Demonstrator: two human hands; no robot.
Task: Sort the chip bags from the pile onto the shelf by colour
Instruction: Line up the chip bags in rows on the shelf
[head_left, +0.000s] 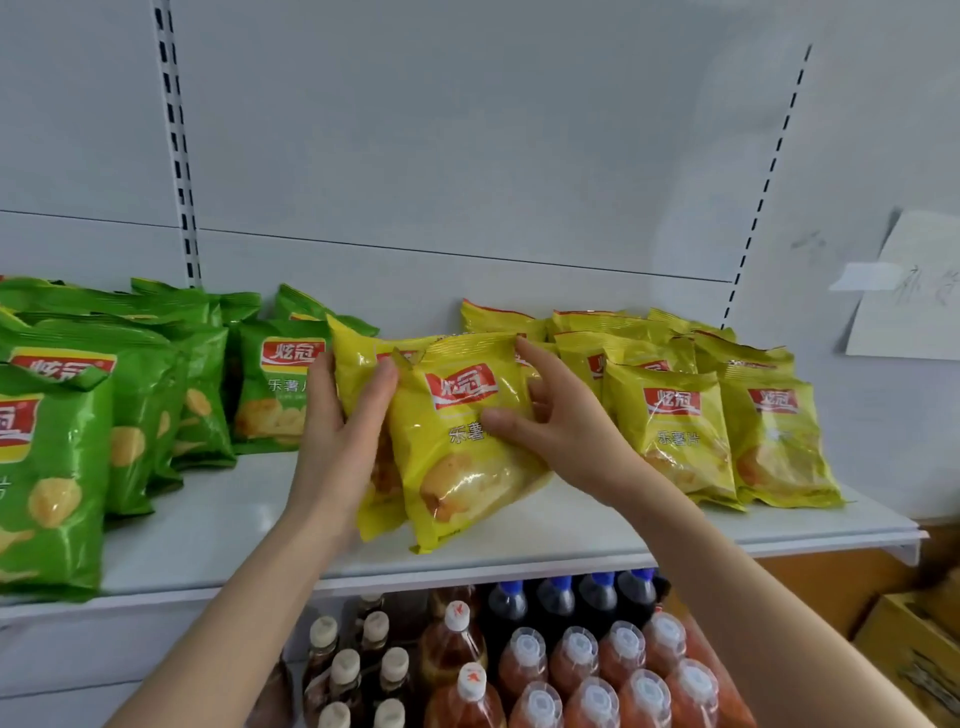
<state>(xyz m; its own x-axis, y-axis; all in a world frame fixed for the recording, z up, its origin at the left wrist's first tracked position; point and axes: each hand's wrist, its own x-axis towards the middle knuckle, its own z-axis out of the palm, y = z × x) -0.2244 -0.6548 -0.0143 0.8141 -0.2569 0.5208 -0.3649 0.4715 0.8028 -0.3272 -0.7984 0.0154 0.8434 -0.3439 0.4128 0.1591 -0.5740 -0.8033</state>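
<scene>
Two yellow chip bags stand at the middle of the white shelf (218, 525). My left hand (343, 431) grips the rear yellow bag (358, 364) from its left side, thumb on its front. My right hand (550, 415) holds the front yellow bag (462, 467), fingers curled round its right edge and thumb pressed on its face. Several green chip bags (135, 395) stand in rows on the shelf's left part. Several more yellow chip bags (691, 415) stand grouped on the right part.
Below the shelf stand rows of bottles (545, 665) with dark and orange drinks. A cardboard box (914, 639) sits low at the right. A paper note (914, 291) is taped to the wall at the right. The back panel above the shelf is bare.
</scene>
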